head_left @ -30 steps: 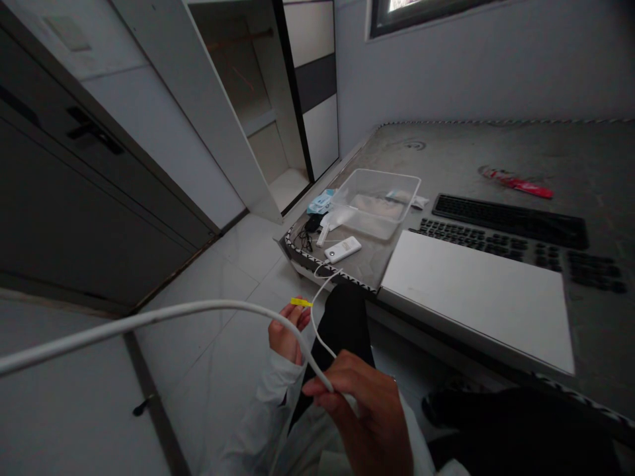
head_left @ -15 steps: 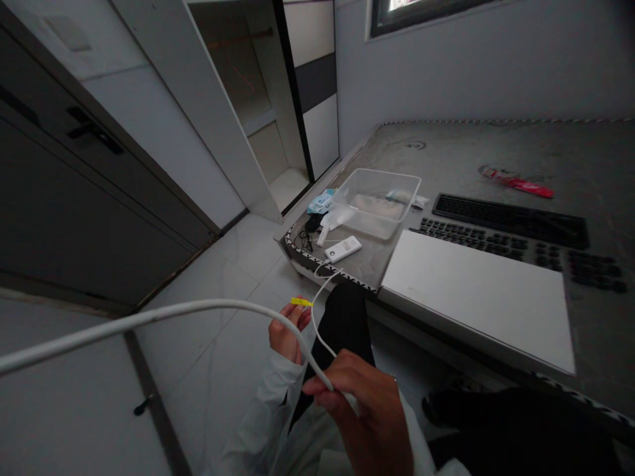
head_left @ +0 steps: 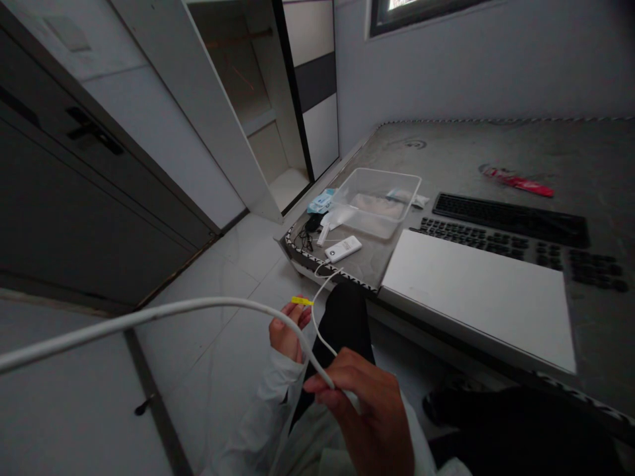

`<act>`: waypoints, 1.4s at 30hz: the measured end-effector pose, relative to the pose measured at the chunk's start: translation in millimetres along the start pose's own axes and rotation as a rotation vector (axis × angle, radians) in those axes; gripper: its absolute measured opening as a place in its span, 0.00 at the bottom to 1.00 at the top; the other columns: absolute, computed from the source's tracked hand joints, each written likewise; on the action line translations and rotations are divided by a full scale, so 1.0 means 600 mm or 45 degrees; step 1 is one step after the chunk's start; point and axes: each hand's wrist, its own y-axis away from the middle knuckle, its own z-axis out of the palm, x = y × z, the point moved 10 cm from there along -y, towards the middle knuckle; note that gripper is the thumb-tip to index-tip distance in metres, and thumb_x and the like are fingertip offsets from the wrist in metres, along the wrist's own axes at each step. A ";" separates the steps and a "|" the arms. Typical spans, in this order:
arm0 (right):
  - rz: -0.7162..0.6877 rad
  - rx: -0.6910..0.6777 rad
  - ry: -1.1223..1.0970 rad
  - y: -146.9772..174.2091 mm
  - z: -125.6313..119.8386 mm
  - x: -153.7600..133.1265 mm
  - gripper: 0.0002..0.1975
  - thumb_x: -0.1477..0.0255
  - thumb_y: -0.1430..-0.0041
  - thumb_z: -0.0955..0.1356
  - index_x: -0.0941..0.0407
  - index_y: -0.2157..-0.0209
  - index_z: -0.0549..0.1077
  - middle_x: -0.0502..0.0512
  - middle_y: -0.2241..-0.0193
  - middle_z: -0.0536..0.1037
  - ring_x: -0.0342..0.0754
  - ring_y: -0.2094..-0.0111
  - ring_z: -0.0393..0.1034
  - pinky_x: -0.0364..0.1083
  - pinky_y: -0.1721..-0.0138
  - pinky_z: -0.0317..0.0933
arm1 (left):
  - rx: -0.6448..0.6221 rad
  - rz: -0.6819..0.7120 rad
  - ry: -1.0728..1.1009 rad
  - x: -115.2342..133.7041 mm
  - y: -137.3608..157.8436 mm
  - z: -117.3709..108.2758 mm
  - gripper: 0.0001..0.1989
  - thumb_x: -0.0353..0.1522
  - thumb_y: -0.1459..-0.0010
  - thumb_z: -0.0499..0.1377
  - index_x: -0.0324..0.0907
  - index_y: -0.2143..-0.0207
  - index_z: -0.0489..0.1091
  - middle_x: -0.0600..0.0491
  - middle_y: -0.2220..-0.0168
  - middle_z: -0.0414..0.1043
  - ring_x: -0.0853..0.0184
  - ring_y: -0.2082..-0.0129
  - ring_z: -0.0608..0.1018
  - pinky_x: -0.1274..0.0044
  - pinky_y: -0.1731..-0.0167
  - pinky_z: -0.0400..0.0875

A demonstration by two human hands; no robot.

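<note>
While both hands meet low in the view, the scene reads so:
Cable: a thick white cable [head_left: 149, 316] arcs in from the left edge to the hands.
Left hand: the left hand [head_left: 286, 330] pinches a thin white cord [head_left: 317, 330] at its yellow tag [head_left: 301, 301] — fingers closed on it.
Right hand: the right hand [head_left: 370, 410] grips the thick cable's end, fingers curled tight.
Desk: a white remote [head_left: 342, 248], clear tray [head_left: 376, 201], white board [head_left: 479, 294] and black keyboard [head_left: 510, 231] — all well apart from the hands.

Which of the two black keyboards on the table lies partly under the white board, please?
The nearer black keyboard: the white board covers its front edge. The farther keyboard, towards the wall, lies fully uncovered.
</note>
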 end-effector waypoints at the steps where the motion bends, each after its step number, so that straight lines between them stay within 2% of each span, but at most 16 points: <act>1: 0.002 0.001 0.001 0.000 0.000 0.000 0.11 0.66 0.34 0.65 0.54 0.66 0.78 0.48 0.75 0.79 0.39 0.73 0.71 0.38 0.68 0.63 | 0.001 -0.001 0.000 0.000 0.000 0.000 0.08 0.23 0.48 0.64 0.33 0.63 0.75 0.47 0.65 0.79 0.73 0.73 0.80 0.87 0.74 0.75; 6: -0.009 0.014 0.015 -0.002 -0.002 -0.003 0.11 0.66 0.35 0.65 0.54 0.66 0.78 0.49 0.75 0.79 0.40 0.74 0.71 0.40 0.70 0.63 | -0.006 -0.004 -0.005 -0.001 -0.001 -0.001 0.11 0.25 0.50 0.66 0.34 0.62 0.75 0.47 0.65 0.79 0.73 0.73 0.80 0.87 0.73 0.75; 12: -0.008 0.015 0.004 -0.005 -0.001 -0.004 0.11 0.66 0.35 0.65 0.54 0.66 0.78 0.49 0.75 0.79 0.40 0.74 0.71 0.39 0.70 0.63 | -0.001 -0.004 -0.013 -0.002 0.000 -0.001 0.08 0.23 0.47 0.63 0.33 0.62 0.75 0.47 0.65 0.79 0.73 0.73 0.80 0.86 0.73 0.75; 17: -0.014 0.017 0.032 -0.007 -0.003 -0.006 0.11 0.66 0.34 0.65 0.54 0.67 0.78 0.49 0.76 0.79 0.40 0.74 0.71 0.39 0.71 0.63 | 0.000 -0.007 -0.015 -0.005 -0.002 -0.003 0.10 0.24 0.49 0.66 0.33 0.62 0.76 0.47 0.66 0.79 0.73 0.73 0.80 0.87 0.74 0.74; 42: 0.008 0.008 0.008 -0.003 -0.003 0.000 0.12 0.65 0.34 0.65 0.54 0.66 0.78 0.49 0.75 0.79 0.40 0.74 0.71 0.39 0.70 0.63 | 0.023 -0.001 -0.018 -0.002 -0.001 -0.005 0.07 0.22 0.46 0.63 0.33 0.62 0.76 0.46 0.65 0.79 0.73 0.73 0.80 0.86 0.73 0.74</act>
